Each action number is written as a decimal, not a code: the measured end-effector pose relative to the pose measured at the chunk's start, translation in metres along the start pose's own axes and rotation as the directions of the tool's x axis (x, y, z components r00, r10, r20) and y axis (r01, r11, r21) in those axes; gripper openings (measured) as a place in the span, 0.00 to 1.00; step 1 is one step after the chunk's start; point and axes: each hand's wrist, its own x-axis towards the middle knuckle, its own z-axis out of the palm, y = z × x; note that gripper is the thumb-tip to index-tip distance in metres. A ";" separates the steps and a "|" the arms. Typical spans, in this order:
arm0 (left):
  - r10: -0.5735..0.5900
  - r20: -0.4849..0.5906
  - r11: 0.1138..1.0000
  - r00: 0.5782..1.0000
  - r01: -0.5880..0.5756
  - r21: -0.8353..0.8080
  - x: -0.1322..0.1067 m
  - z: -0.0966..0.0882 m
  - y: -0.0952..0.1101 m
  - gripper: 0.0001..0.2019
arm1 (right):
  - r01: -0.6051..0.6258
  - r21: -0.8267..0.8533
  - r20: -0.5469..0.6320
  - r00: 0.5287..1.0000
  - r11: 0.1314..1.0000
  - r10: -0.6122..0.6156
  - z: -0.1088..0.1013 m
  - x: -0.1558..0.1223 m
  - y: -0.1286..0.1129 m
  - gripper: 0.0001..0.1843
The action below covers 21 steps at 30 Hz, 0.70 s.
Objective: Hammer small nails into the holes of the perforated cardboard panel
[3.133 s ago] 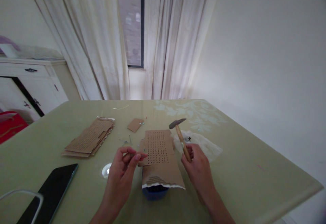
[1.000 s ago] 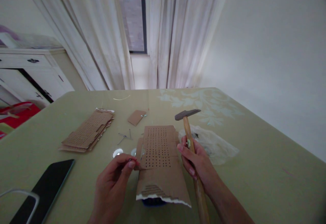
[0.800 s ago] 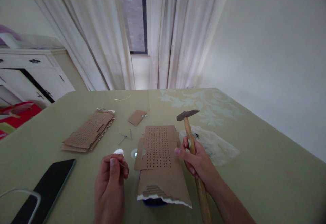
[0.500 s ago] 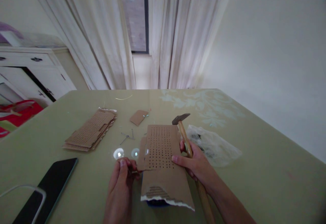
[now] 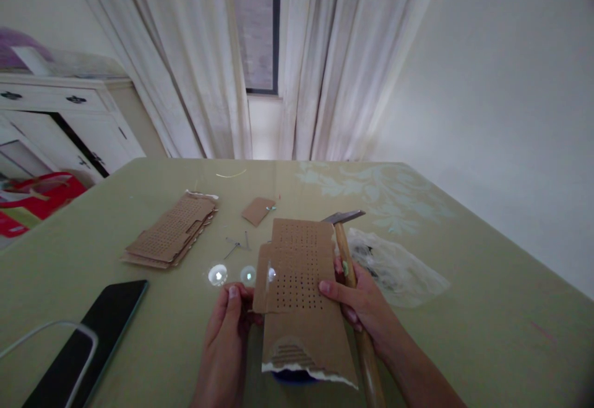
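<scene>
My right hand is closed around the wooden handle of a hammer, whose metal head points away from me. Its thumb also presses on the right edge of a brown cardboard piece punched with rows of small holes. The near end of that cardboard is torn, and a dark blue object shows beneath it. At the cardboard's left flap, my left hand has its fingers pinched together; what they hold is hidden. Several nails lie on the table beyond this hand.
A stack of perforated cardboard lies at left, with a small cardboard scrap behind. A black phone or tablet with a white cable lies front left. Right of the hammer sits a clear plastic bag.
The left fingers have moved in against the cardboard's flap; a thin metal piece seen at them earlier is now hidden. The hammer head has turned slightly rightward. The view has shifted a little.
</scene>
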 end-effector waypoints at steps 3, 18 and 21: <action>0.000 0.018 1.000 1.000 0.000 0.005 -0.001 0.001 0.000 0.26 | 0.012 0.020 -0.008 1.000 1.000 -0.012 0.002 -0.002 -0.001 0.31; 0.573 0.225 0.661 0.788 -0.607 0.441 -0.004 -0.009 0.036 0.14 | 0.034 -0.031 -0.026 0.999 0.999 -0.035 0.001 0.000 0.005 0.33; 0.599 0.341 0.587 0.725 -0.687 0.430 -0.009 -0.005 0.038 0.08 | 0.042 -0.034 -0.014 0.999 0.999 -0.042 0.001 0.000 0.004 0.32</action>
